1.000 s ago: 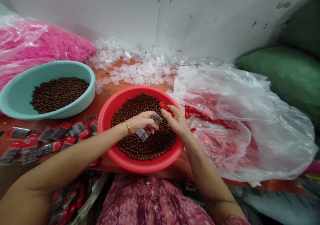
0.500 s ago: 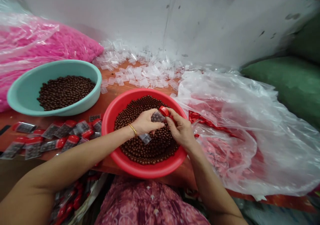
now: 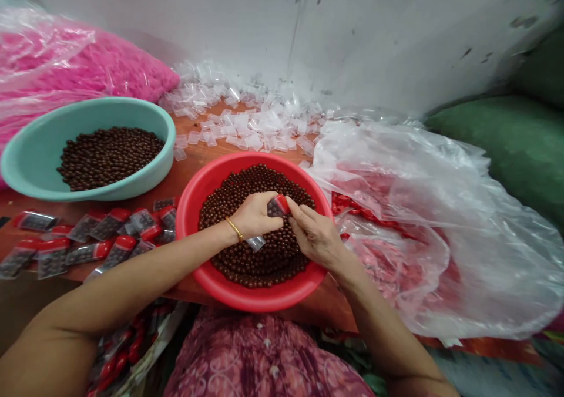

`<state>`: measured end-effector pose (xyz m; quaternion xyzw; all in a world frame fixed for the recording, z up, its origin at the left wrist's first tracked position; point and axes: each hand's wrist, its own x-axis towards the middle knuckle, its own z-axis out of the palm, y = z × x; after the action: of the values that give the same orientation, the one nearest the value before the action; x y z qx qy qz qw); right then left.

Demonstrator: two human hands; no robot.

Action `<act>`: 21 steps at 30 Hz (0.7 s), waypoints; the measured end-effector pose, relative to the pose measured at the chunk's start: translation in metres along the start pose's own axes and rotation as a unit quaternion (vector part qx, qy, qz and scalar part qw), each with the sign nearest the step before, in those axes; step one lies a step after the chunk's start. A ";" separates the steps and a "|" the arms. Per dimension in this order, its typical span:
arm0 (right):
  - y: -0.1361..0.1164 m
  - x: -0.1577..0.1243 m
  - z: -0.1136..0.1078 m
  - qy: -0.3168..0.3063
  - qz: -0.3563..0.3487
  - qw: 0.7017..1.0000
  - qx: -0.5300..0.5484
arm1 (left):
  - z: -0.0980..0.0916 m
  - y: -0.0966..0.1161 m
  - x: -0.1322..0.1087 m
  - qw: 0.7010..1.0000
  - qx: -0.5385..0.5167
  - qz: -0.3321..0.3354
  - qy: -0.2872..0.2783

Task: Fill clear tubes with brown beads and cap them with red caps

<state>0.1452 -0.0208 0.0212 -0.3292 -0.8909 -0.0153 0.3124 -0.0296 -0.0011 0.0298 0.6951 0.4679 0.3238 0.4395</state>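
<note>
Over the near red basin (image 3: 251,304) of brown beads (image 3: 259,271), the left hand (image 3: 255,216) has its fingers clamped on a small filled box (image 3: 274,209); the right hand (image 3: 315,232) touches its red cap (image 3: 282,202), whether pinching I cannot tell. Filled boxes (image 3: 53,259) lie left; beyond, a teal basin (image 3: 35,165).

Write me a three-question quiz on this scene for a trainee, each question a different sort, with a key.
1. True or false: the teal basin stands to the left of the red basin.
2. Choose one. The left hand is over:
A) the teal basin
B) the red basin
C) the pink heap
3. Fill in the blank: the box with dark beads in the left hand has a ____ cap.

Key: 1. True. 2. B. 3. red.
</note>
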 end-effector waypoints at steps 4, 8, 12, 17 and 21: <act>0.001 -0.002 -0.012 -0.010 -0.033 0.999 0.034 | -0.001 0.004 -0.004 0.996 0.065 0.010 -0.058; -0.002 0.005 -0.012 0.072 0.090 0.986 0.119 | 0.004 0.009 -0.004 0.987 0.096 0.041 -0.119; -0.007 0.024 0.014 0.104 0.279 0.884 0.359 | 0.005 0.010 -0.005 0.980 0.116 0.074 -0.142; -0.009 0.034 0.029 -0.022 0.356 0.792 0.495 | 0.002 0.012 -0.009 0.957 0.233 0.096 -0.143; -0.010 0.026 0.024 -0.070 0.321 0.829 0.453 | 0.001 0.015 -0.014 0.919 0.346 0.085 -0.166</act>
<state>0.1102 -0.0081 0.0184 -0.4181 -0.6614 0.5145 0.3507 -0.0282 -0.0175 0.0425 0.8849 0.4098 0.0576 0.2135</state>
